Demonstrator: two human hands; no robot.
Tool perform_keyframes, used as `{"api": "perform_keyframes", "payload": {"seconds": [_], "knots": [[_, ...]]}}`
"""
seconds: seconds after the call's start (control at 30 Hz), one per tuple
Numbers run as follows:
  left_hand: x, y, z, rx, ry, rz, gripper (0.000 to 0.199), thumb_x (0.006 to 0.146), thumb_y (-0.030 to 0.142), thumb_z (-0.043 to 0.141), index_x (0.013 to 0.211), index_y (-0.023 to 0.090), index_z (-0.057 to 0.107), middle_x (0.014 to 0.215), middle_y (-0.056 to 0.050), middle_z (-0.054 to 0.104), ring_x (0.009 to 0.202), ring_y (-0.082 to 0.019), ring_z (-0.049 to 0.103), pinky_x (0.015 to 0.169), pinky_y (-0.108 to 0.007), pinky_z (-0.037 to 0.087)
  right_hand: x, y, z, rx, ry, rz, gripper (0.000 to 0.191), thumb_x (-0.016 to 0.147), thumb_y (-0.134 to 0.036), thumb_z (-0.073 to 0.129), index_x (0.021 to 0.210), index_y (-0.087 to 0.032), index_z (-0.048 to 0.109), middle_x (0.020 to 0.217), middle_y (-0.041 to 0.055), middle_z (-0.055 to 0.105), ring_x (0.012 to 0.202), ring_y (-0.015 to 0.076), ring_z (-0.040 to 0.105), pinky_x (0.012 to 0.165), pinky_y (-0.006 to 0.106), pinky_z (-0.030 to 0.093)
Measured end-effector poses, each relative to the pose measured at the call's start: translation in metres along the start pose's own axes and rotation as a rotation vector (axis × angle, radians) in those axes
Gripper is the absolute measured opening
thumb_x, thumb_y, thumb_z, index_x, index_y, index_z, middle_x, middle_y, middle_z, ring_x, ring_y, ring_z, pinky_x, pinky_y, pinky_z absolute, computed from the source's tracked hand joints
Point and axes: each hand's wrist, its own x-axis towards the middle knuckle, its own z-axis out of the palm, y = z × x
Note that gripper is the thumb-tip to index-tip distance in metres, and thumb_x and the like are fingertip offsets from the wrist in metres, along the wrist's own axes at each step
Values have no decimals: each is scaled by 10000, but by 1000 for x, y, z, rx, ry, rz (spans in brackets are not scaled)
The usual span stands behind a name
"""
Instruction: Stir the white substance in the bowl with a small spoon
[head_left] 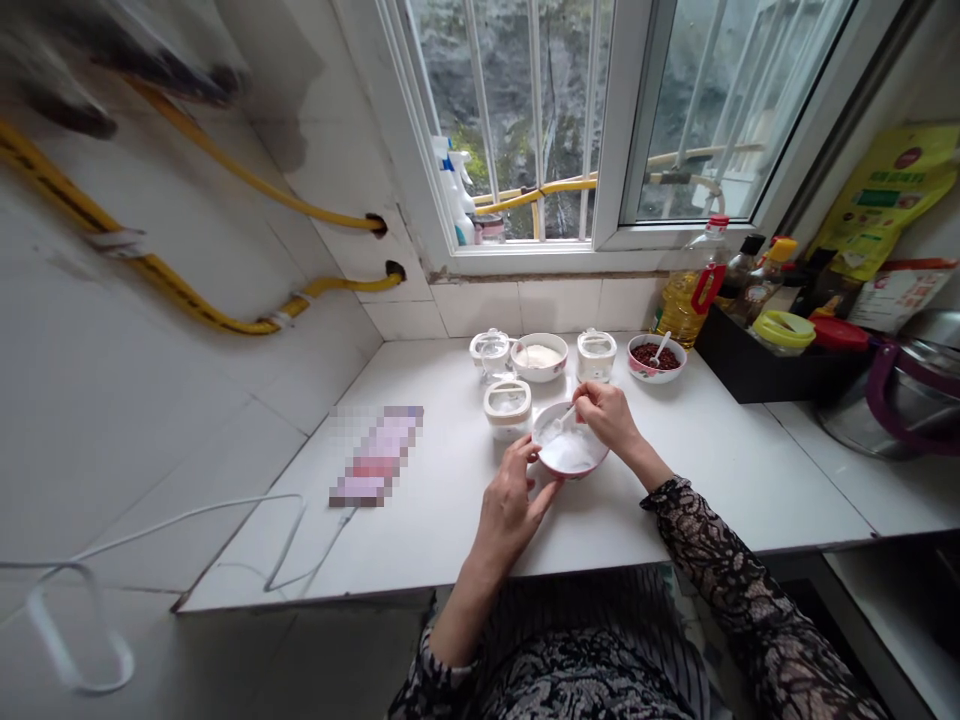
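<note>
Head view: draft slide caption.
Left hand steadies a round pink-and-white bowl; right hand holds a slim white spoon in its white contents.

Yellow hoses (52,183) are strapped along the left wall (247,430), above a draped white cable (52,645). A barred window (615,130) is set behind the surface (435,520). At right, an oil bottle (684,300), a filled black box (731,360) and a pot (847,405) are placed.

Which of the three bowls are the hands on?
The nearest bowl: left hand at its rim, right hand holding a spoon in it. The back-left bowl and the bowl of dark red beans are untouched.
</note>
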Motion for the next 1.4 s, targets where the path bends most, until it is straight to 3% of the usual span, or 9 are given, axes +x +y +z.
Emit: {"api": "perform_keyframes", "payload": {"seconds": [0.43, 0.83, 1.03, 1.17, 1.27, 1.4], "knots": [[0, 0, -1, 5, -1, 13, 398, 861, 201, 659, 1221, 219, 491, 1330, -147, 568, 1113, -262, 664, 664, -316, 655, 5, -1, -7, 386, 17, 149, 119, 628, -229, 483, 640, -194, 596, 448, -37, 571, 441, 122, 527, 501, 231, 445], [0, -1, 0, -15, 3, 2, 372, 872, 237, 654, 1210, 227, 498, 1328, -142, 567, 1108, -260, 661, 670, -323, 655, 8, 0, -5, 496, 32, 152, 101, 624, -259, 501, 646, -202, 580, 456, -43, 559, 447, 115, 512, 512, 243, 450], [1, 0, 0, -17, -15, -5, 384, 871, 215, 646, 1220, 224, 486, 1328, -141, 563, 1103, -256, 661, 674, -317, 653, 2, -9, 7, 525, 25, -21, 142, 791, -340, 534, 844, -215, 573, 650, -7, 679, 623, 152, 642, 652, 285, 530], [0, 0, -1, -9, -11, -2, 396, 871, 199, 642, 1232, 226, 482, 1337, -141, 561, 1083, -246, 667, 676, -315, 652, -6, -17, 14, 299, -17, -224, 110, 907, -289, 500, 929, -224, 586, 846, 44, 737, 815, 181, 703, 819, 336, 530], [0, 0, 0, -7, -9, 2, 397, 864, 203, 652, 1224, 226, 485, 1337, -137, 563, 1089, -249, 666, 662, -310, 649, -9, -21, 16, 125, -48, -338, 130, 929, -202, 478, 908, -221, 605, 862, 56, 752, 846, 198, 710, 930, 389, 482], [0, 0, -1, -11, -4, -2, 385, 868, 212, 646, 1219, 226, 490, 1333, -140, 567, 1068, -243, 672, 667, -314, 650, -8, -20, 12, 109, 8, -331, 150, 931, -208, 470, 909, -223, 617, 844, 51, 753, 816, 199, 708, 919, 386, 488]]}}
